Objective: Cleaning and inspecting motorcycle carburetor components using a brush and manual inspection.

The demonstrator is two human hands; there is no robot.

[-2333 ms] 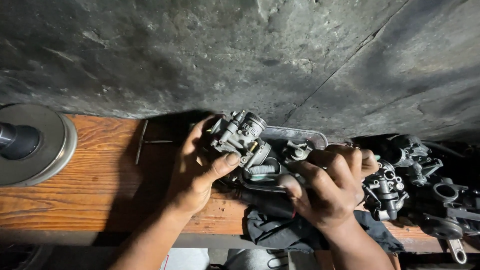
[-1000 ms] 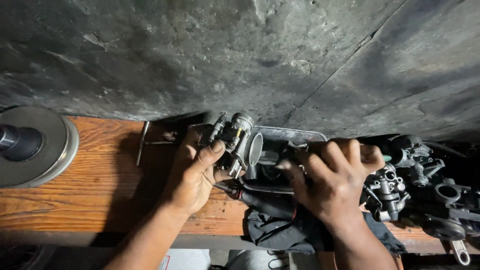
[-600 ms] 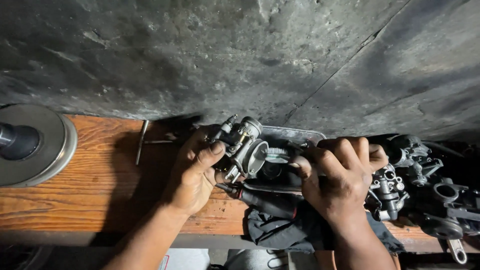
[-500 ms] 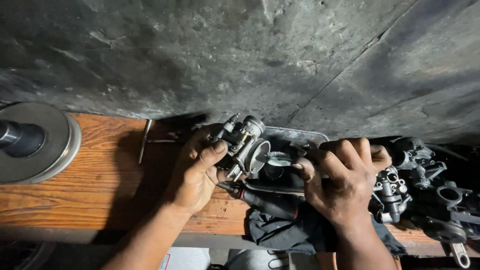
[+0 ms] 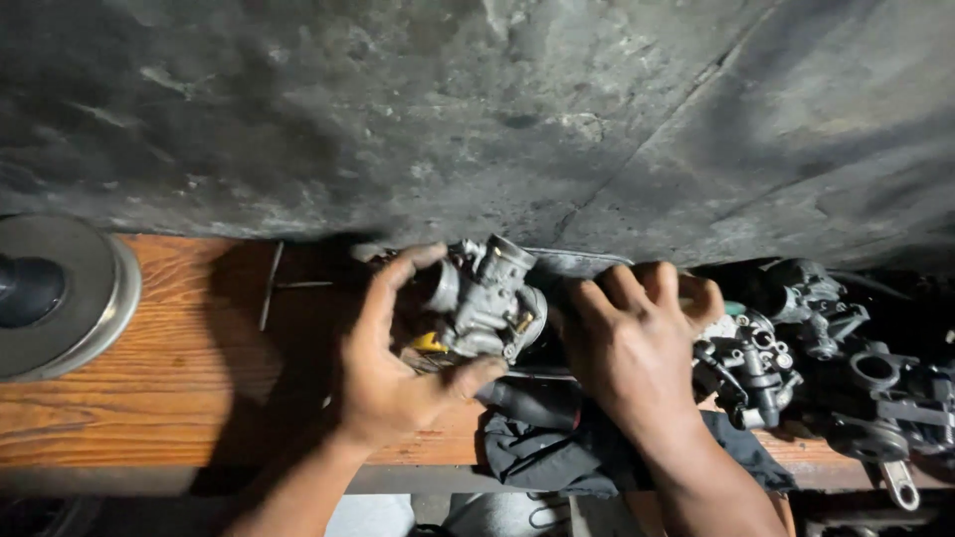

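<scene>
Left hand (image 5: 393, 373) is gripping the carburetor (image 5: 484, 298), now lifting it higher over the bench (image 5: 189, 368). Right hand (image 5: 627, 343) is coming off it, fingers loosely spread, holding nothing, hovering over the tray (image 5: 582, 267) beside a rag (image 5: 542, 452).

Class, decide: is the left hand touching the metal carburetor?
Touching. The head view shows the left hand wrapped around the carburetor, thumb under it and fingers over its top.

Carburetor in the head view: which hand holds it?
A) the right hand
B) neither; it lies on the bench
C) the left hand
C: the left hand has its fingers and thumb wrapped around the carburetor, lifted above the wooden bench; the right hand rests beside it.
</scene>
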